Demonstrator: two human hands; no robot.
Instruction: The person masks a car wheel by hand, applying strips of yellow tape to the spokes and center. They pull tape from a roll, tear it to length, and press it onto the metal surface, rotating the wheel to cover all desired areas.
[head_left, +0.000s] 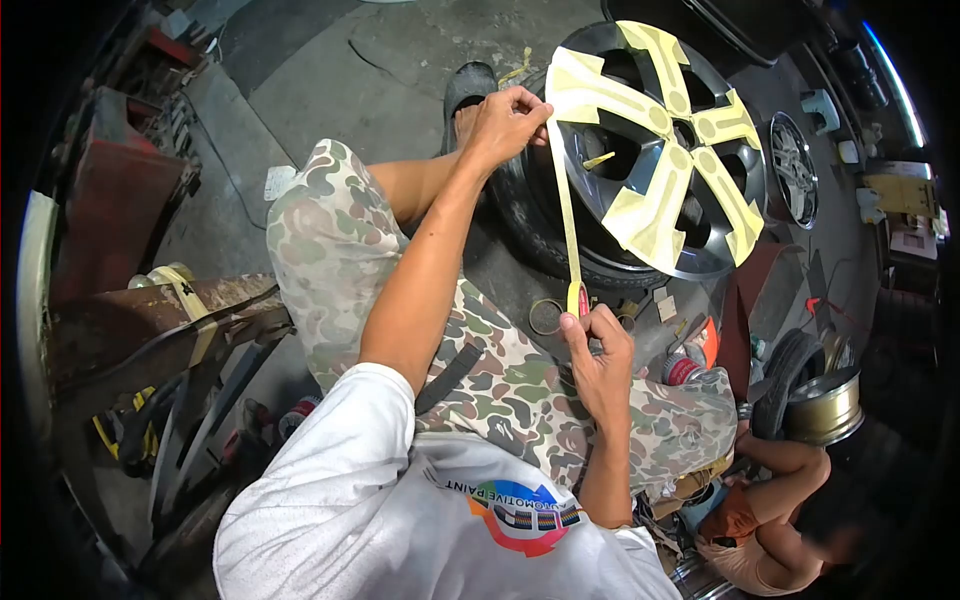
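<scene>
A dark alloy wheel lies on a tyre, its spokes covered with pale yellow masking tape. At the wheel's left edge my left hand pinches the end of a narrow tape strip, touching the taped spoke tip. The strip runs taut down to a small roll of masking tape, gripped between the thumb and fingers of my right hand, above my camouflage-clad lap. A short scrap of tape sticks up between two spokes.
Tape rings and small blocks lie on the floor below the wheel. Another rim stands to the right, with a gold rim beside a tyre lower down. A person sits at bottom right. Metal parts stand at left.
</scene>
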